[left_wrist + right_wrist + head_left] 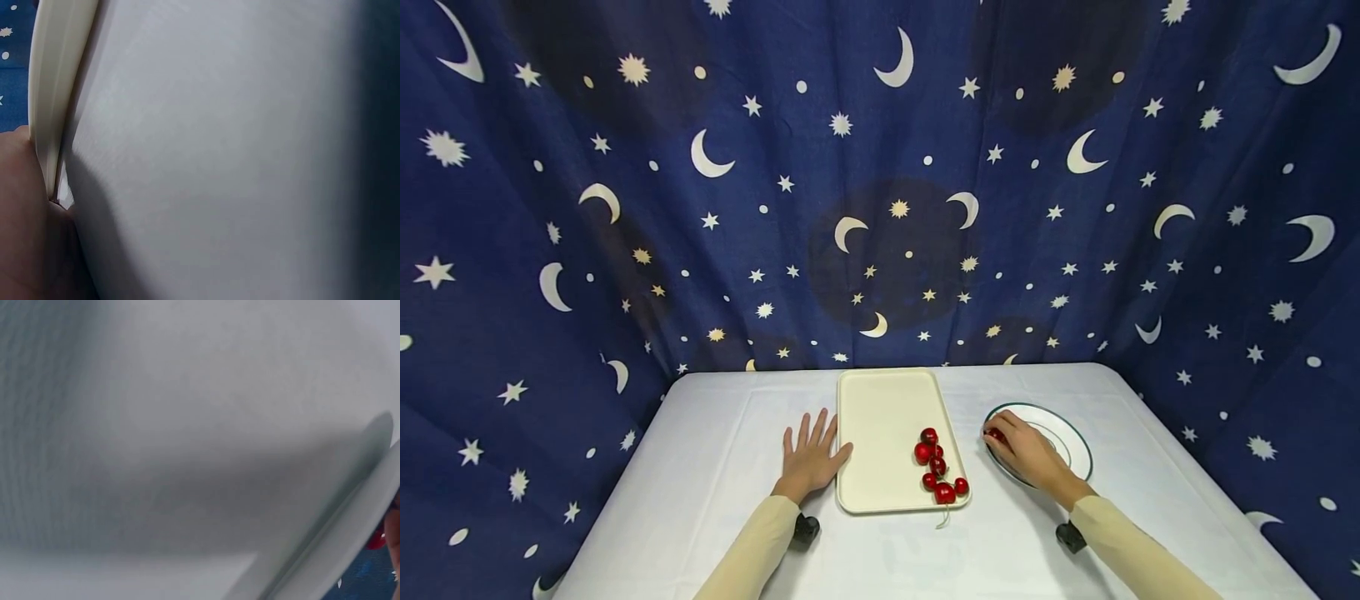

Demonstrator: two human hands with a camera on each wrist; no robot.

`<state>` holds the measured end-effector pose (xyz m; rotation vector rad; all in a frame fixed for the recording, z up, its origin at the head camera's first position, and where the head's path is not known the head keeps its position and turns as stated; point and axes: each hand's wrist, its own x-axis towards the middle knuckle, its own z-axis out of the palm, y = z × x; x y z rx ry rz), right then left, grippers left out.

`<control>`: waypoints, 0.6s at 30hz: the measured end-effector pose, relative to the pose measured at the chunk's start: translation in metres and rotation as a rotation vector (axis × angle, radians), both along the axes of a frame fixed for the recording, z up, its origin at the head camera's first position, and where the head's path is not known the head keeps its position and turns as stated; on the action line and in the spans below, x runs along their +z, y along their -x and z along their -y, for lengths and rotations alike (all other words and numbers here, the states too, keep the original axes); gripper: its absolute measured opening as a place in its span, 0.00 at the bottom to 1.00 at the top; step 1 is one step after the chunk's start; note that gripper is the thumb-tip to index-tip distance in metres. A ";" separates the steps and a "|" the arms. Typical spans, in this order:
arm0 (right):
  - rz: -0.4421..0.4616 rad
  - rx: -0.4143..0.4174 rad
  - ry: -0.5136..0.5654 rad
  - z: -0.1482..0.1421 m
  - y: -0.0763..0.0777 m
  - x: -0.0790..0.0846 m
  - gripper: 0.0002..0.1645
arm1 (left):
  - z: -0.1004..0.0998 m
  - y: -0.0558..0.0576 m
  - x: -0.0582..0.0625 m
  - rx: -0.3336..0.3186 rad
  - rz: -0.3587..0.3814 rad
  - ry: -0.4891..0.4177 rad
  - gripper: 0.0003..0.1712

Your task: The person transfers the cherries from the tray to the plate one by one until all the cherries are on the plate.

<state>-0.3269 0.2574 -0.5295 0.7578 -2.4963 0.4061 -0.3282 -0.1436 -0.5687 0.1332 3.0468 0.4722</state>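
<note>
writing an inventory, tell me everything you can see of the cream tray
The cream tray is a rounded rectangle with a raised rim, smooth, plastic-looking. It lies on the white tablecloth, long sides pointing away. Red cherries rest toward its near right corner; the thumb of the left grip overlaps its left edge.

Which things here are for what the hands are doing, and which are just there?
Part of the job:
- right hand, holding a cherry at the plate's left side
- plate
- cherries on the tray
- cream tray
- left hand, thumb at the tray's edge

Just there:
- white tablecloth
- star-and-moon curtain
- black pieces at the wrists
</note>
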 end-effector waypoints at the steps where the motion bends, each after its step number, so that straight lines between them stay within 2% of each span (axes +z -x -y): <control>1: 0.003 -0.010 -0.010 0.000 0.000 0.000 0.09 | 0.000 -0.001 0.000 0.001 0.001 0.001 0.45; 5: 0.014 -0.033 -0.033 0.000 0.001 0.000 0.10 | 0.000 -0.003 0.002 -0.003 0.001 -0.001 0.46; 18: -0.019 -0.070 -0.044 -0.001 0.001 0.001 0.12 | 0.001 0.003 -0.003 -0.006 0.005 -0.018 0.46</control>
